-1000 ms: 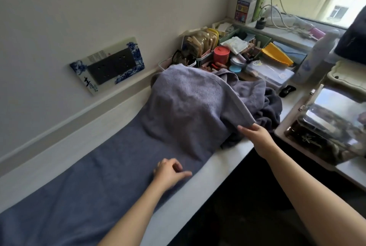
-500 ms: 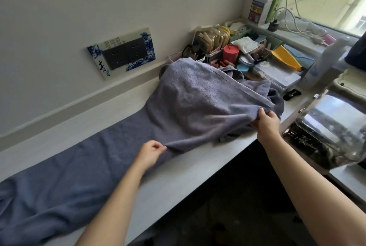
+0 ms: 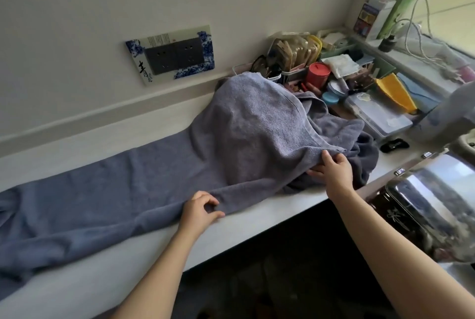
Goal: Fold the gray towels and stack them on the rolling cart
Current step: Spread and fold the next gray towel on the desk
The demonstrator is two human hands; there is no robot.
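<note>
Both hands pinch the gray towel [image 3: 159, 190] along its near edge: the left hand [image 3: 200, 212] midway, the right hand [image 3: 331, 169] at the hemmed corner draped over a heap of towels [image 3: 359, 154] on the white counter [image 3: 257, 218]. A clean fold probably needs that corner lifted clear of the heap, the edge kept taut and aligned.

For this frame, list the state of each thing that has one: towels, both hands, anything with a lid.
Long gray towel: spread along the counter, not yet folded, right end draped over a heap.
Second gray towel: crumpled under that end.
Left hand: pinching the towel's near edge.
Right hand: gripping the towel's corner.
Red canister: upright, lid on.
Clear plastic box: closed.
</note>
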